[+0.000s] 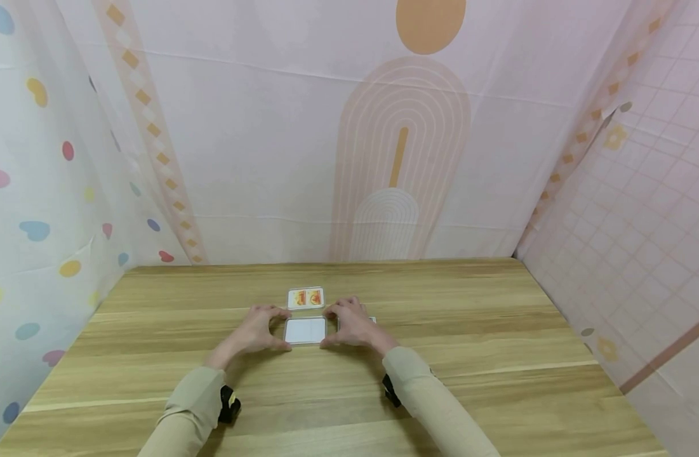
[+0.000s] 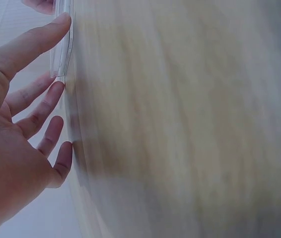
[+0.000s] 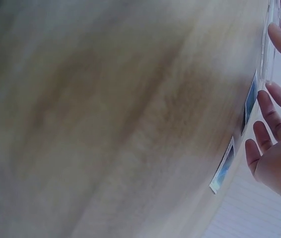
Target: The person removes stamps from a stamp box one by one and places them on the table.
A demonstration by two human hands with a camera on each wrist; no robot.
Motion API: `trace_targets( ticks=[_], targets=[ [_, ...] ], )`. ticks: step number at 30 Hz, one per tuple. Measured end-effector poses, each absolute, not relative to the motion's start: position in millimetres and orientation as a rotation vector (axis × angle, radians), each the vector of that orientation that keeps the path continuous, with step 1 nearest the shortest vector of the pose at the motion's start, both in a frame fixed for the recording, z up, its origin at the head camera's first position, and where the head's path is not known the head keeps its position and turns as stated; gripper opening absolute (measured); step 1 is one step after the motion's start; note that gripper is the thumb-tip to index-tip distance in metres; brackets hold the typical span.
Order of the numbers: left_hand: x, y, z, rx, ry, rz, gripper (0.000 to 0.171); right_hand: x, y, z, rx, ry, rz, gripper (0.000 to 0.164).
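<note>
A flat clear plastic case (image 1: 305, 331) with a white face lies on the table between both hands. My left hand (image 1: 256, 331) grips its left side, thumb at the near corner and forefinger at the far one. At the right side my right hand (image 1: 353, 325) holds it the same way. Seen edge-on in the left wrist view, the case (image 2: 62, 49) has the thumb against its edge, with the other fingers spread below. Two small picture cards (image 3: 249, 103) (image 3: 223, 166) lie near the right fingers, mostly hidden in the head view.
Just behind the held case lies a second clear-framed card (image 1: 306, 298) with orange and red pictures. The wood-grain table (image 1: 452, 317) runs back to a patterned cloth backdrop (image 1: 258, 158), with cloth on both sides too.
</note>
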State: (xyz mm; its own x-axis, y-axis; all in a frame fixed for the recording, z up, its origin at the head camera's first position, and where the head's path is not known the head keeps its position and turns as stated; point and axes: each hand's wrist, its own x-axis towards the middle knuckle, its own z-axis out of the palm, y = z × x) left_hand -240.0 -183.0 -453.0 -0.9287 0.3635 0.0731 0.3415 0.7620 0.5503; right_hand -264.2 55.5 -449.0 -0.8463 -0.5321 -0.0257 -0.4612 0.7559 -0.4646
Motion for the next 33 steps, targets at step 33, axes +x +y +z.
trace_targets(
  ticks=[33],
  targets=[
    [-238.9,-182.1,-450.9,0.526,2.907,0.855,0.065,-265.7,56.7,-451.2,-0.810,2.787,-0.668,0.062]
  ],
)
